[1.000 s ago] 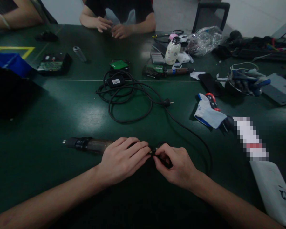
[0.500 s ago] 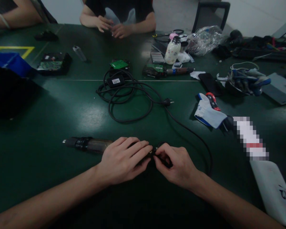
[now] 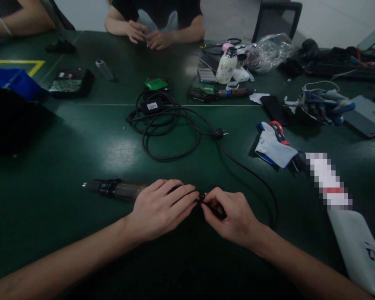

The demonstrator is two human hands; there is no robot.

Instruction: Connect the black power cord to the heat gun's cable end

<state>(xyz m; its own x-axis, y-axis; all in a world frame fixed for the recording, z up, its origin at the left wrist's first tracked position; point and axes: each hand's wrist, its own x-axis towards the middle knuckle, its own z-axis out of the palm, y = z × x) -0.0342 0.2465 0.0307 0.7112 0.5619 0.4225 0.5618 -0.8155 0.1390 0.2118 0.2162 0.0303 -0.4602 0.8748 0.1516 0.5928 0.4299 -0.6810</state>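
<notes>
An electric screwdriver [image 3: 125, 190] lies on the green table, its metal tip pointing left. My left hand [image 3: 165, 208] is closed over its rear part and hides much of it. At the screwdriver's rear end, my right hand [image 3: 233, 212] pinches the dark connector of a power cord [image 3: 270, 191] between thumb and forefinger. The connector meets or nearly meets the screwdriver's end; the fingers hide the exact contact. From there the cord curves right and up to a coil with a black adapter box [image 3: 152, 106] and a mains plug [image 3: 218, 133].
Farther right lie a white and blue glove [image 3: 273, 148], a phone [image 3: 275, 109] and a bowl of tools [image 3: 318, 108]. Circuit-board units [image 3: 71, 81] and a second screwdriver [image 3: 233, 93] sit across the table. A white case [image 3: 356, 246] stands near right. Another person's hands [image 3: 148, 37] rest opposite.
My left fingers and thumb have drawn in slightly around the screwdriver's end, and the brassy bit that showed between my hands is now mostly covered. My right hand has hardly moved.
</notes>
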